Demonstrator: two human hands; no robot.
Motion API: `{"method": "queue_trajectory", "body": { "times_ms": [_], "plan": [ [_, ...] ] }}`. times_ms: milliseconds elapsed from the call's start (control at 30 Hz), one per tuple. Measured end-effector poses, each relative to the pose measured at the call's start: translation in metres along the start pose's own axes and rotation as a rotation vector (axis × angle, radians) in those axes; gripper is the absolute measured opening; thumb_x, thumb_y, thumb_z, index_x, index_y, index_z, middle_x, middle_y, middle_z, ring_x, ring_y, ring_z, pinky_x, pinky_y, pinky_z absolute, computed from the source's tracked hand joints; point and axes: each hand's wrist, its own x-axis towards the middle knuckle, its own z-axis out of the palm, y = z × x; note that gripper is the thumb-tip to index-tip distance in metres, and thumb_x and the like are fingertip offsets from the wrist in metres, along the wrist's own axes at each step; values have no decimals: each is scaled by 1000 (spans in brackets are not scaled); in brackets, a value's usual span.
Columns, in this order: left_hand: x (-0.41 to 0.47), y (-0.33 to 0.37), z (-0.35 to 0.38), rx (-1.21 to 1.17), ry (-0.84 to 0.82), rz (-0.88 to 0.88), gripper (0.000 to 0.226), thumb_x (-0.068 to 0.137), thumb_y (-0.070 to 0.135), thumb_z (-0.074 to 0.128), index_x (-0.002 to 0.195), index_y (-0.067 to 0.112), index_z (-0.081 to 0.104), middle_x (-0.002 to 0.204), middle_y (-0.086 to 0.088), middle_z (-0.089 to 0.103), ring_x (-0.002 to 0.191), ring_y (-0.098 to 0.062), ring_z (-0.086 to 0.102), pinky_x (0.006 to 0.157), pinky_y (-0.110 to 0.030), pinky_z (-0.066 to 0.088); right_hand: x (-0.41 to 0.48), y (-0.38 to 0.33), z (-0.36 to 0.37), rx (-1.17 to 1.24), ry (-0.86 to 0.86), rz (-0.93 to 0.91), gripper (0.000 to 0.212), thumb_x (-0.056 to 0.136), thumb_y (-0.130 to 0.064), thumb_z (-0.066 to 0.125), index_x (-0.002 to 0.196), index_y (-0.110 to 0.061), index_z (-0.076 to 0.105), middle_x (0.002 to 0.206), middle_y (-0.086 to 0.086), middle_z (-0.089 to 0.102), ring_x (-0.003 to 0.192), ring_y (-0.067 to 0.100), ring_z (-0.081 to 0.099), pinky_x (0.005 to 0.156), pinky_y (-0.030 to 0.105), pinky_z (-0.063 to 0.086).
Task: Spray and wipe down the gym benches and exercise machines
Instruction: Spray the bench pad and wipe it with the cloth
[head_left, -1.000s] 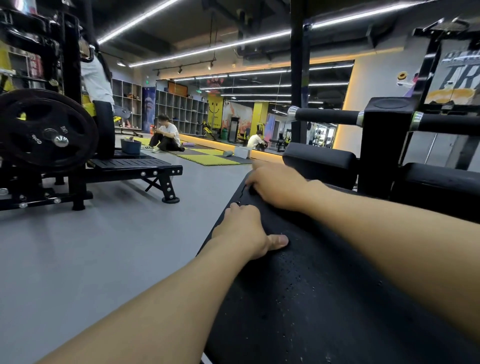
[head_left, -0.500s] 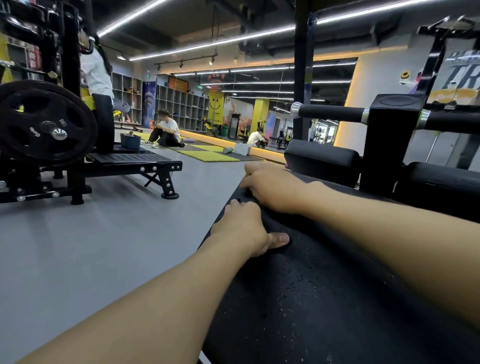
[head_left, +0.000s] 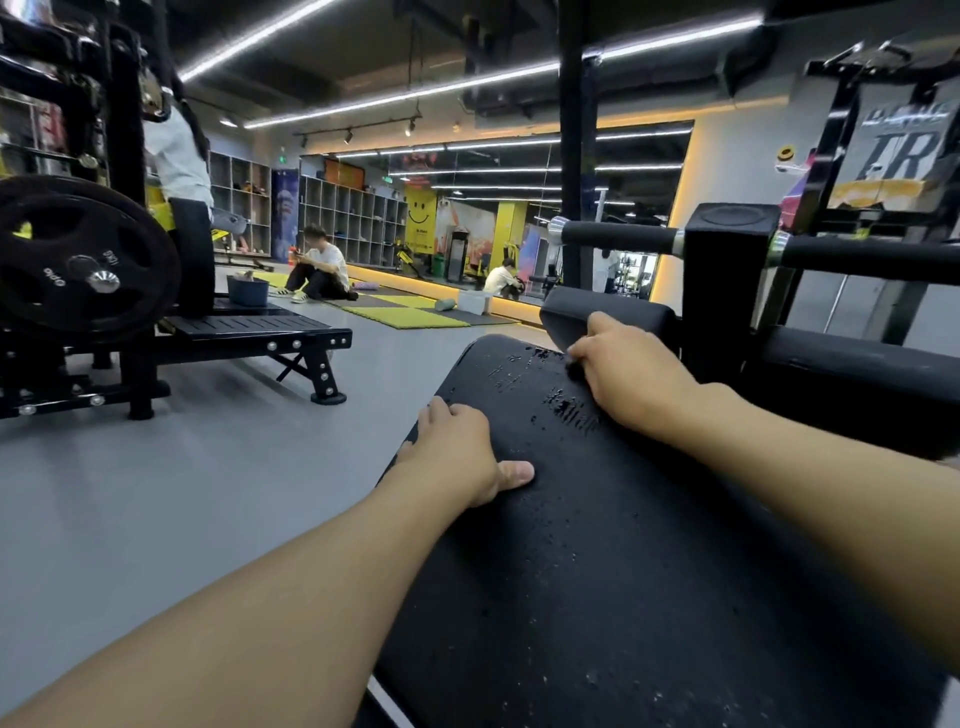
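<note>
Black bench pad (head_left: 597, 571), spray droplets (head_left: 569, 410), left hand (head_left: 457, 452) and right hand (head_left: 634, 384) atop.

Both bare forearms are stretched forward from the lower edge of view. The left hand (head_left: 457, 452) is laid palm down on the surface (head_left: 597, 571), with its thumb spread flat to the right and its fingers bent over the left edge. The right hand (head_left: 634, 379) is held farther ahead, knuckles up and fingers curled under; whether anything is gripped cannot be told.
</note>
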Motion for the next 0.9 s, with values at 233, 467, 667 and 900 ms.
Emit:
{"method": "queue_trajectory", "body": {
  "times_ms": [233,467,667,900],
  "plan": [
    [-9,16,-4,108,56,153,71,88,44,72,143,20,34,143,-9,41,132,-33,42,106,-46,42,-39,8,-13,-58,-9,-18,29,98,-16,47,118,-25,67,100,2,41,93,31,55,71,36,40],
    [-22,42,-1,19,-273,12,140,61,79,75,159,28,-11,166,-19,-10,152,-42,-5,123,-55,14,-62,17,-26,-42,-36,-18,33,98,-19,46,124,-26,64,114,6,46,96,31,53,75,39,41],
    [-29,57,4,146,-150,26,116,78,62,74,158,12,7,163,-13,-2,151,-38,5,117,-55,27,-81,9,-24,-45,-138,-202,27,96,-18,50,119,-23,63,113,5,45,95,31,55,76,40,47],
    [-30,72,-6,201,-126,129,69,76,49,82,117,15,38,136,-11,45,125,-32,47,102,-45,45,-94,4,-26,-53,-107,-209,26,93,-18,50,115,-21,63,115,4,46,94,30,54,77,40,45]
  ]
}}
